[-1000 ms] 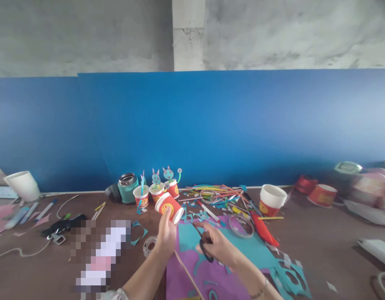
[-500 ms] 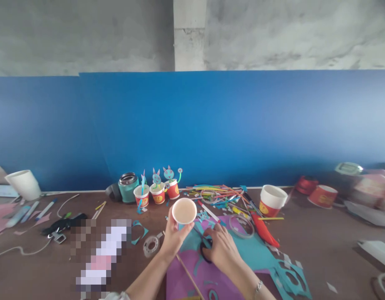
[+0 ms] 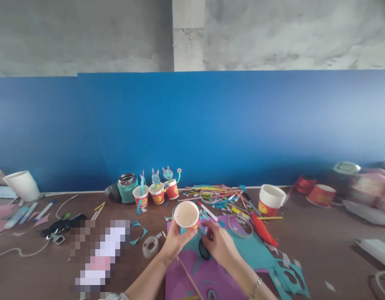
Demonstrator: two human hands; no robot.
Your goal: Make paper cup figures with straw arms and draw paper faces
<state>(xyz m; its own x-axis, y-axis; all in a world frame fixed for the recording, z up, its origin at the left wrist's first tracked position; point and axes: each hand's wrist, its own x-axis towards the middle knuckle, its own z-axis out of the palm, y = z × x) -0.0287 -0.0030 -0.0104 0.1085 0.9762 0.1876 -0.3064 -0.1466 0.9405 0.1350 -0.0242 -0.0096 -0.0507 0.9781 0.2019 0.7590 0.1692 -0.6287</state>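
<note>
My left hand grips a white paper cup with a red and yellow lower part, its open mouth tilted toward me. My right hand is just right of the cup, fingers curled around the scissors. The black handle loop shows below these fingers, while the blades are mostly hidden near the cup's side. Under both hands lie purple paper and teal paper. A thin wooden stick crosses the purple sheet beside my left wrist.
Three paper cups with teal paper cat figures stand at the back, beside a teal flask. Coloured strips are heaped behind the hands. A tape roll lies left, another paper cup right. Cut-out teal scraps lie front right.
The cup has come down slightly and tilted, so its red side now shows. My right hand has moved a little closer to it, its fingers now more curled.
</note>
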